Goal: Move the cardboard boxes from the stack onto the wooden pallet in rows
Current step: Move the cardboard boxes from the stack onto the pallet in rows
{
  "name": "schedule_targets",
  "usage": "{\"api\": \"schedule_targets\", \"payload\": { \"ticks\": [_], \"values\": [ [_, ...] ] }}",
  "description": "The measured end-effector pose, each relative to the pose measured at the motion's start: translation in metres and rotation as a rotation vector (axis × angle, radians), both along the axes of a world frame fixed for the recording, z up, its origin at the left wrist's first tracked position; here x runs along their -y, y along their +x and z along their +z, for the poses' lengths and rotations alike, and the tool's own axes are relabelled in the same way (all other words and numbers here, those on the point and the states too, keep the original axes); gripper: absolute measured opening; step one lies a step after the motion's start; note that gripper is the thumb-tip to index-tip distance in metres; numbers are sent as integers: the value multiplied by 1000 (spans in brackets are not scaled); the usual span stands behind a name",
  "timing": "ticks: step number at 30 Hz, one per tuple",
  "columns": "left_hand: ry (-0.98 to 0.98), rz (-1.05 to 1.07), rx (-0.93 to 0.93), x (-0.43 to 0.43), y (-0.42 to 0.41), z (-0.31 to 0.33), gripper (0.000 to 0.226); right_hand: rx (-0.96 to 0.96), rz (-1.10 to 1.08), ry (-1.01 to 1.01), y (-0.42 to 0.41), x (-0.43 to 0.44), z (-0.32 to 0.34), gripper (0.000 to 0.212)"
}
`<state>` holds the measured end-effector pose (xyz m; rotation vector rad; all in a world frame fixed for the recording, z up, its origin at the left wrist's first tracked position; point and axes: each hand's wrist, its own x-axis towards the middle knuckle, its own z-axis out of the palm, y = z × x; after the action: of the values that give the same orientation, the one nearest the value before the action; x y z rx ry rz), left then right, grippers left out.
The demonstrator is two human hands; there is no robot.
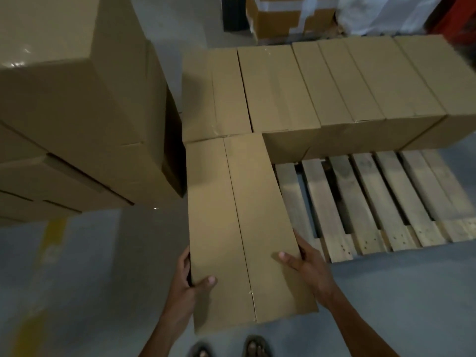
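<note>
A long brown cardboard box (242, 222) lies lengthwise in front of me, its far end against the back row of boxes (334, 83). My left hand (188, 276) grips its near left edge, thumb on top. My right hand (306, 261) grips its near right edge, thumb on the lid. The back row holds several boxes side by side on the wooden pallet (381, 202), whose front slats lie bare to the right of the held box. The tall stack of boxes (77, 112) stands at the left.
Grey concrete floor (98, 266) with a yellow painted line lies at the lower left. Taped cartons (286, 19) and white wrapped goods sit beyond the pallet at the back. My sandalled feet (229, 349) stand just below the held box.
</note>
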<state>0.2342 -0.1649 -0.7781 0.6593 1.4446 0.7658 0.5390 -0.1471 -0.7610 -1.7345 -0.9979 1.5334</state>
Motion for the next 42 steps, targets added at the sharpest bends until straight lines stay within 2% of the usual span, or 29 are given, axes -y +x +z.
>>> {"api": "schedule_targets", "payload": {
  "ticks": [2, 14, 19, 22, 25, 28, 31, 35, 42],
  "values": [
    [11, -3, -5, 0, -2, -17, 115, 11, 25, 16, -1, -5, -17, 74],
    [54, -107, -33, -31, -9, -78, 93, 21, 55, 48, 3, -33, -82, 73],
    [74, -119, -53, -36, -1, -89, 96, 49, 29, 42, 7, -34, -98, 73],
    [55, -101, -95, -38, 0, -91, 96, 108, 16, 30, 5, -36, -103, 74],
    [31, -66, -153, -44, 5, -78, 77, 237, 1, 0, -4, -38, -97, 79],
    [25, -38, -196, -50, 7, -47, 64, 341, -90, 8, -18, -42, -63, 63],
    [28, -23, -227, -58, 5, 12, 56, 325, -132, 0, -34, -50, -3, 50],
    [105, -19, -265, -83, -3, 127, 43, 195, -91, 61, -60, -80, 105, 37],
    [306, 77, -307, -122, -38, 357, 25, 51, -20, 268, -128, -140, 346, 17]
  ]
}}
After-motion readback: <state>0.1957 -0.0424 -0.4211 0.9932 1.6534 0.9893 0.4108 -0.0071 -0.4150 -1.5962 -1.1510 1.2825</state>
